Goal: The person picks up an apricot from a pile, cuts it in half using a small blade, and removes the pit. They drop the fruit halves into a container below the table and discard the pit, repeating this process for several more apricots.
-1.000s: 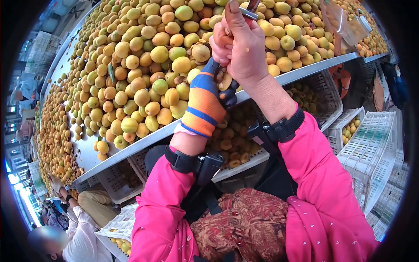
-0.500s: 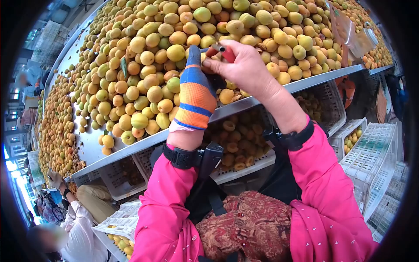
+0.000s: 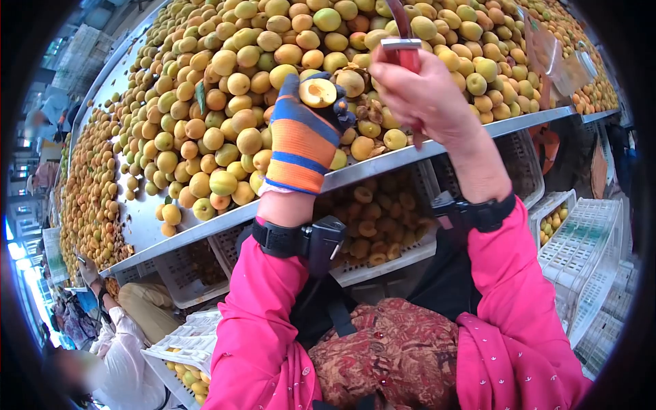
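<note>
Above piled, rounded apricots (image 3: 223, 182), knit-gloved left hand (image 3: 304, 140) grips a smooth halved apricot (image 3: 318, 93); right hand (image 3: 427, 92) clenches a red-handled tool (image 3: 408, 56), its tip obscured.

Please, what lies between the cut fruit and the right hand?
Dark glove fingertips, whole fruits and brown scraps lie between them in the head view.

The one view looks from the person's head, forward and steeply down, wide and round, at arm's reach from the left hand (image 3: 304, 130) and right hand (image 3: 430, 92). Fruit (image 3: 237, 84) fills it beyond the fingers; the table edge (image 3: 372, 166) and patterned apron (image 3: 389, 348) lie nearer.
</note>
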`<state>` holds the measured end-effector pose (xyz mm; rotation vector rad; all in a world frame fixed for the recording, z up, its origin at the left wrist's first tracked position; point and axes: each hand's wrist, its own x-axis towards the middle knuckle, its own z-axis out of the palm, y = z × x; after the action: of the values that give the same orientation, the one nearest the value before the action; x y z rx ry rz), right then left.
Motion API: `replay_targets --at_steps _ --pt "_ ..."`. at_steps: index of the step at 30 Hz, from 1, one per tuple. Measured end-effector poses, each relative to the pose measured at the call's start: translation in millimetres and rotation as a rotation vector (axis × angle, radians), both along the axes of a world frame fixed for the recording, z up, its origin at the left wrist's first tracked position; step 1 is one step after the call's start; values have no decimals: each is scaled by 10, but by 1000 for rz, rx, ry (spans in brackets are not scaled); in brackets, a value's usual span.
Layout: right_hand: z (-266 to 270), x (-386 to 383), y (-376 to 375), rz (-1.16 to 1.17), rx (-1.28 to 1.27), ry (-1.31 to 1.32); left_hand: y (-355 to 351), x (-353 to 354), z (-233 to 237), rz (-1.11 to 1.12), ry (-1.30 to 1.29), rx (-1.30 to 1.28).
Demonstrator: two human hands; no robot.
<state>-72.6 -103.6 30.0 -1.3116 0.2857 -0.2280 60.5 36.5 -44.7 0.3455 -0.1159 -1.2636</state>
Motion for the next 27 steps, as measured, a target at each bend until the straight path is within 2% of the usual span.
replay_targets --at_steps 2,3,4,5,6,8,9,10,12,13,14,15,18,20,22,23,24,26,27 --pt "126 -113 12 193 -245 232 41 -5 105 63 11 77" --pt "142 -131 31 365 -346 346 55 -25 151 108 -28 142" --pt "-96 -139 24 526 -338 102 60 -36 171 151 -65 207" --pt "-64 -131 38 534 -403 136 86 -29 82 128 -381 -55" --pt "-28 -111 67 541 -468 173 84 -16 3 125 -379 -55" --pt "-48 -16 159 246 -273 60 52 -30 -69 127 -368 8" --pt "-170 69 193 99 -304 -72 32 -52 -58 129 -362 40" --pt "-245 117 234 97 -304 -71 16 -78 -42 128 -356 72" --pt "-324 175 281 -38 -480 -140 2 -97 -6 122 -347 105" --pt "-327 174 272 -64 -726 -53 15 -96 15 93 -233 130" --pt "-339 173 267 -67 -723 -45 18 -114 57 62 -117 156" --pt "-359 178 264 -53 -662 -72 -35 -232 215 190 -165 346" --pt "-403 185 221 -45 -551 -133 -38 -304 292 207 -264 434" --pt "-403 180 215 8 -266 -135 -9 -299 239 186 -234 420" --pt "-447 211 210 -66 -516 -152 42 -294 131 223 -480 356" --pt "-408 179 201 -129 -534 -112 56 -237 15 211 -513 132" --pt "-336 144 167 -195 -548 -67 137 -201 20 226 -599 55" --pt "-414 273 -90 -491 -670 -197 193 -203 163 114 -592 72" --pt "-334 214 -207 -467 -685 -92 250 -349 288 277 -1168 179"
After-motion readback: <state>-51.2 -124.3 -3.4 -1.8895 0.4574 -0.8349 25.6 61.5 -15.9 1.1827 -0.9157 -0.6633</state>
